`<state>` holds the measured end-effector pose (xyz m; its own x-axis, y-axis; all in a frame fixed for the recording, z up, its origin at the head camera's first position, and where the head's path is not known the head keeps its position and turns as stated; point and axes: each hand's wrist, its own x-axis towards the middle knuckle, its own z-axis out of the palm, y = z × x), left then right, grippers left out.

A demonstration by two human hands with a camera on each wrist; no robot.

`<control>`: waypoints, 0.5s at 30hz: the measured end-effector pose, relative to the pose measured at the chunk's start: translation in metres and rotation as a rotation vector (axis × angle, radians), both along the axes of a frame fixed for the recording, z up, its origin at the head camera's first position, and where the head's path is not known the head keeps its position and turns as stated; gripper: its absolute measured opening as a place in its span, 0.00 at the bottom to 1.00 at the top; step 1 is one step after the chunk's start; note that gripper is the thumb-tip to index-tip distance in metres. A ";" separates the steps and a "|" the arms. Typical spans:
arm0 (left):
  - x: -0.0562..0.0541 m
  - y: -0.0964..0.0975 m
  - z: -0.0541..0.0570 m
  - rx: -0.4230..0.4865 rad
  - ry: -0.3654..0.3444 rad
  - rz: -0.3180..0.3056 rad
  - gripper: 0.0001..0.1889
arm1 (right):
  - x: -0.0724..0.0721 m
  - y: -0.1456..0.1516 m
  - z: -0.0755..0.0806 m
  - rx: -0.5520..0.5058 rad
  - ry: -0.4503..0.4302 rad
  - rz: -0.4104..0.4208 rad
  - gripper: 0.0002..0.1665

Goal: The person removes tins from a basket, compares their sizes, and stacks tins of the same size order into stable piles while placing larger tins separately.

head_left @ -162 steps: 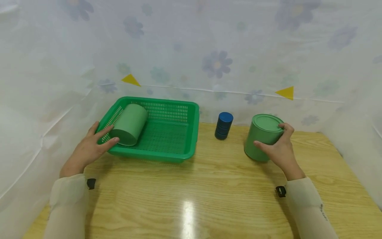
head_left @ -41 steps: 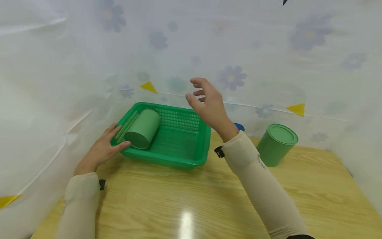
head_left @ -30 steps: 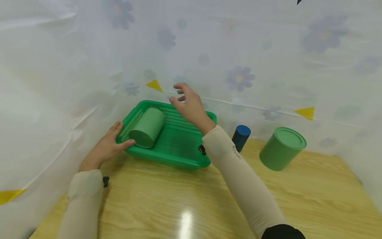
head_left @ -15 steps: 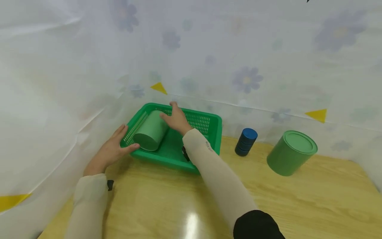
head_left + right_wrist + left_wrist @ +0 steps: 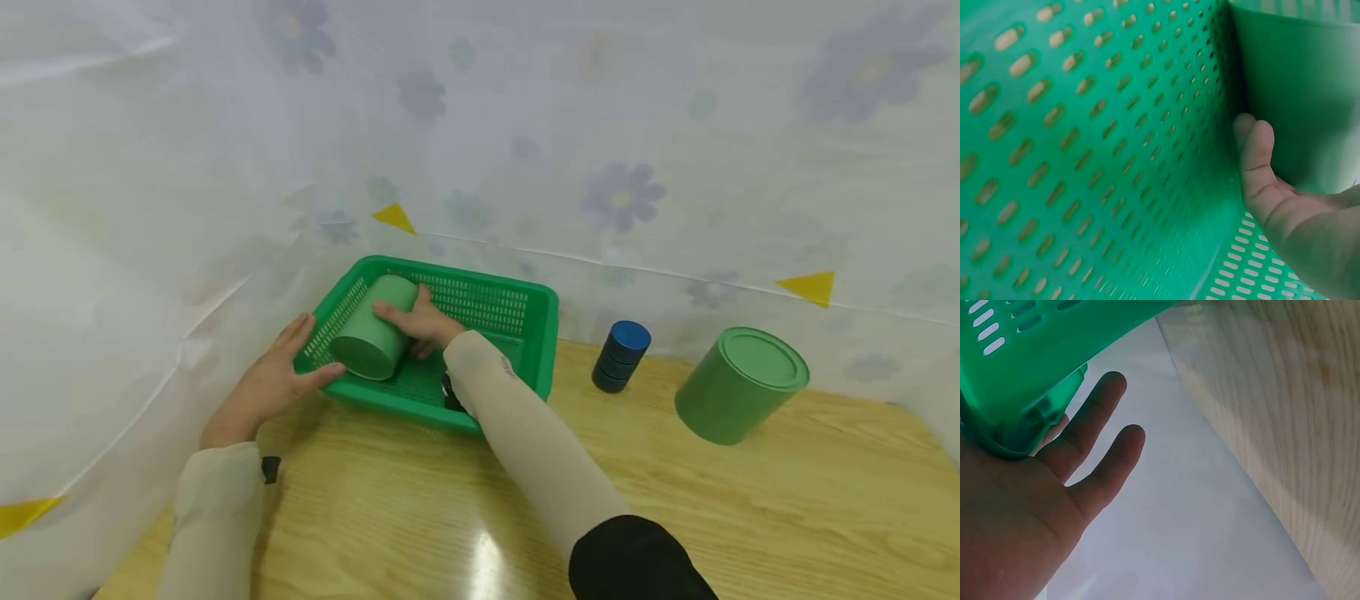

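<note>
A light green can (image 5: 363, 333) lies on its side at the left end of a green plastic basket (image 5: 553, 333). My right hand (image 5: 427, 323) grips it, thumb on top and fingers down along its right side. The right wrist view shows the bent fingers against the can (image 5: 1310, 94), close to the slotted basket wall (image 5: 1085, 144). At the basket's front left corner, my left hand (image 5: 262, 387) rests with thumb and fingers spread along the rim. From the left wrist, two straight fingers (image 5: 1110, 472) show below the basket corner (image 5: 1029, 394).
A second green can (image 5: 738, 387) stands upright on the wooden table (image 5: 375, 517) at the right. Between it and the basket is a small dark blue ribbed cylinder (image 5: 620, 357). Flowered white sheeting (image 5: 517, 108) rises behind and at both sides.
My right hand has left the upright can, passed left over the basket, and come down around the lying can. The left hand keeps its place at the basket corner. The head view has shifted.
</note>
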<state>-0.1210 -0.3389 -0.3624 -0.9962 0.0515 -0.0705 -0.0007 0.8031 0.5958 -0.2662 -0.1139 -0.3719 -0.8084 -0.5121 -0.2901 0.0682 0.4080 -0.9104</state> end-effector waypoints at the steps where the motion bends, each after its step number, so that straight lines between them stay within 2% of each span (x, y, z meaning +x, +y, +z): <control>1: 0.000 -0.001 0.000 0.000 0.000 0.001 0.56 | 0.001 -0.001 0.001 -0.013 -0.018 -0.009 0.66; 6: 0.001 -0.002 -0.001 0.009 0.000 -0.004 0.56 | 0.001 -0.006 0.004 -0.129 -0.129 -0.083 0.67; 8: 0.001 -0.001 -0.001 0.018 -0.004 -0.007 0.56 | 0.000 -0.008 0.006 -0.163 -0.145 -0.102 0.67; 15: -0.001 -0.001 0.001 0.032 -0.010 -0.003 0.56 | 0.001 -0.014 0.009 -0.175 -0.033 -0.112 0.65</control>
<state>-0.1215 -0.3401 -0.3616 -0.9953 0.0571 -0.0788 -0.0043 0.7834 0.6215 -0.2648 -0.1280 -0.3626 -0.8547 -0.4645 -0.2319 0.1350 0.2324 -0.9632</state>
